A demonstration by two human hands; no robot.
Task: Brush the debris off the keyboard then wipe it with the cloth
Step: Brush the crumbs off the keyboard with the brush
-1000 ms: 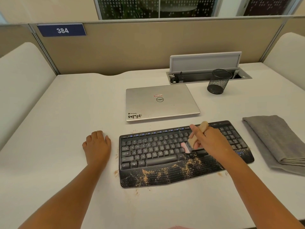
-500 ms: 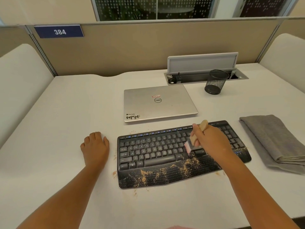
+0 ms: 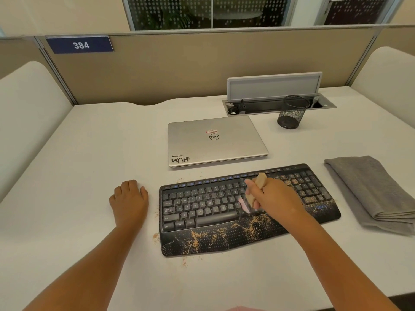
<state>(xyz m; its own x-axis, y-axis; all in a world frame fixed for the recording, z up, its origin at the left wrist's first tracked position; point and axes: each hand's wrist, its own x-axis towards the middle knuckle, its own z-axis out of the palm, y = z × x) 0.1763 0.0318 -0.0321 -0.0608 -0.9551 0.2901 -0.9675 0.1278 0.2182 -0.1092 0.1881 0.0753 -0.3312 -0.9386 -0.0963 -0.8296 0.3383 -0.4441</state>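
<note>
A white desk [image 3: 89,153] fills the frame, seen from above, with a beige partition across the top carrying a blue sign [image 3: 79,44] reading 384 at the upper left. At centre left, the left hand [image 3: 130,202] rests palm down on the desk just beside the keyboard's left edge, fingers loosely curled and gripping nothing. In the centre lies a black keyboard [image 3: 202,207] with a wrist rest; tan debris [image 3: 224,234] is scattered over the wrist rest and the right-hand keys, and a few crumbs lie on the desk off its left and lower edges. Above the keyboard, near but apart from it, sits a closed silver laptop [image 3: 215,142]. Right of centre, the right hand [image 3: 272,197] is clenched around a small brush [image 3: 251,198] with a wooden handle, its pink bristles down on the keys in the keyboard's middle; the hand and forearm hide part of the right-hand keys. In the upper right, an open cable tray [image 3: 278,105] sunk into the desk holds cables and plugs at its left end, its lid raised behind. A black mesh pen cup [image 3: 292,113] stands in front of it; I cannot tell if anything is inside. At the far right lies a folded grey cloth [image 3: 372,189], just beside the keyboard.
</note>
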